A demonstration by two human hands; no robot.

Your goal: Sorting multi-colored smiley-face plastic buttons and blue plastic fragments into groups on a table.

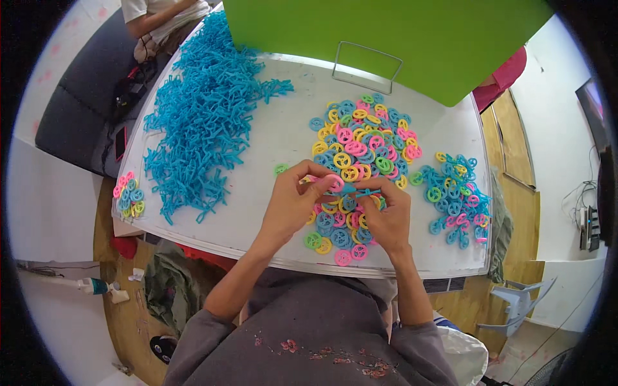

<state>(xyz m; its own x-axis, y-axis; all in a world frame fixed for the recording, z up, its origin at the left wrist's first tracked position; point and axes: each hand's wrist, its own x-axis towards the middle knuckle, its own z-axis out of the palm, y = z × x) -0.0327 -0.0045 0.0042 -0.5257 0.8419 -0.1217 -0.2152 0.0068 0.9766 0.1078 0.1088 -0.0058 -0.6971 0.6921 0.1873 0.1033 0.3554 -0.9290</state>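
Over the middle of the white table [270, 138], my two hands meet above a pile of small plastic wheels [376, 138] in pink, yellow, green and blue. My left hand [288, 199] is closed, pinching a pink wheel [335, 183] between thumb and fingers. In my right hand [387, 212], the closed fingers grip a thin blue plastic piece [364, 192] whose end points at the pink wheel. Whether the two parts touch is too small to tell. More wheels lie on the table beneath and between both hands.
A big heap of blue branched plastic pieces [203, 109] covers the table's left side. To the right lies a group of blue pieces with wheels on them [456, 199]. Several wheels [131, 195] sit at the far left edge. A green panel [386, 38] stands at the back; another person [161, 22] sits beyond.
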